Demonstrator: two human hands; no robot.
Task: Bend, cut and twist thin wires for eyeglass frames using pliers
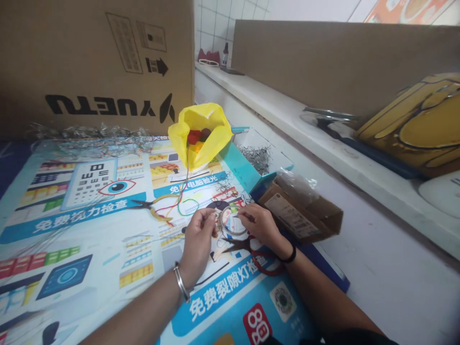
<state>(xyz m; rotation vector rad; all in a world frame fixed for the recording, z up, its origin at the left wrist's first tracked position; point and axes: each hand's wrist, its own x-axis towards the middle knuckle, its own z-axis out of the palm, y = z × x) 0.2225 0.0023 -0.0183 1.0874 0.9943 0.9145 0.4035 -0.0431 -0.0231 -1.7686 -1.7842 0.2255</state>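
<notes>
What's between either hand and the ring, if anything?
Nothing visible. The left hand is at the left edge of the ring, the right hand at its right; the scissors lie nearer the wearer, not between.

This seems to be a small handcraft workplace; whether home or shop, I cannot tell. On the near side of the right fingers lie scissors; to the left of the left fingers, pliers. Beyond the fingers stand a yellow bag and a turquoise box of thin silvery pieces. A printed sheet covers the surface.
</notes>
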